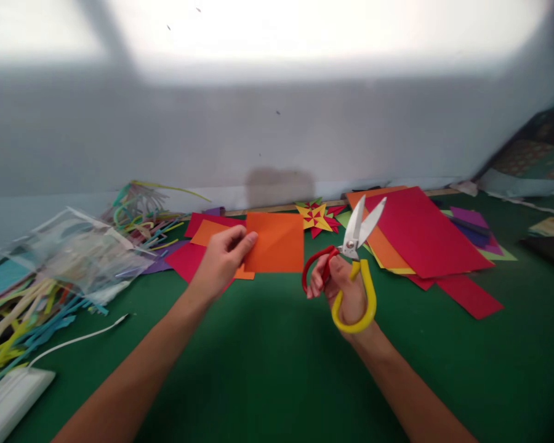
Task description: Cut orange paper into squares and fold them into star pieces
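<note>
Between thumb and fingers, my left hand (pixel 225 253) pinches the left edge of a square sheet of orange paper (pixel 277 243), held up above the green table. My right hand (pixel 348 286) grips a pair of scissors (pixel 349 246) with one red and one yellow handle. Their blades are spread apart and point up, away from me, to the right of the orange paper and not touching it. Behind the left hand lie red sheets (pixel 178 261) and another orange sheet (pixel 205 234). A yellow and red folded paper star (pixel 314 218) sits behind, between the two hands.
Stacked red and orange sheets (pixel 425 234) lie at the right, with a small red strip (pixel 471 296) in front. At the left are paper strips (pixel 23 320), a clear plastic bag (pixel 80 243) and a white device (pixel 16 397) with a cable. A pale wall (pixel 189 135) rises behind the table (pixel 268 369).
</note>
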Available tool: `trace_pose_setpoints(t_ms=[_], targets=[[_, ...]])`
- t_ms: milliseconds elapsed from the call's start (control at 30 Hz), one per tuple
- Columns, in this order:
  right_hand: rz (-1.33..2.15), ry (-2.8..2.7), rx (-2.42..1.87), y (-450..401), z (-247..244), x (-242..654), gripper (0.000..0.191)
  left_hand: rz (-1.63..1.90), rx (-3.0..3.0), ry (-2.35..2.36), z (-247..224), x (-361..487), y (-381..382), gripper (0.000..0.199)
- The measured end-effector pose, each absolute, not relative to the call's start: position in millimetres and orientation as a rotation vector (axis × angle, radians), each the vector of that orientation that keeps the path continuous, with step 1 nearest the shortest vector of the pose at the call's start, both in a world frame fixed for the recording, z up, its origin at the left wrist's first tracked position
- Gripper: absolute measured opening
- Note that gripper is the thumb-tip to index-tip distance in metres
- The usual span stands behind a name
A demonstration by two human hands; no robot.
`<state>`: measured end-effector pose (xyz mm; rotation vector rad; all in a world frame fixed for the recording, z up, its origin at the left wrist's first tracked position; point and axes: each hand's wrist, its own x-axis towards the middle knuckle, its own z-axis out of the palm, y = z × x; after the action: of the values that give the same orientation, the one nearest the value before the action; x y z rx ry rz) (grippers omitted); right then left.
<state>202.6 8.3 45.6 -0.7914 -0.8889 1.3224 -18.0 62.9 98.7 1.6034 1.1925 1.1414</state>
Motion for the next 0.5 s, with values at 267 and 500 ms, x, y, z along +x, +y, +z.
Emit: trace_pose_setpoints(t_ms=[267, 500], targets=[[1.970, -0.800, -0.508, -23, 54, 175, 0.073, 1.396, 0.817, 1.025, 92, -44, 90, 0.027], [2.063, -0.902, -0.380, -35, 45, 162, 0.076, 1.394, 0.775, 1.021, 88, -41, 90, 0.027]])
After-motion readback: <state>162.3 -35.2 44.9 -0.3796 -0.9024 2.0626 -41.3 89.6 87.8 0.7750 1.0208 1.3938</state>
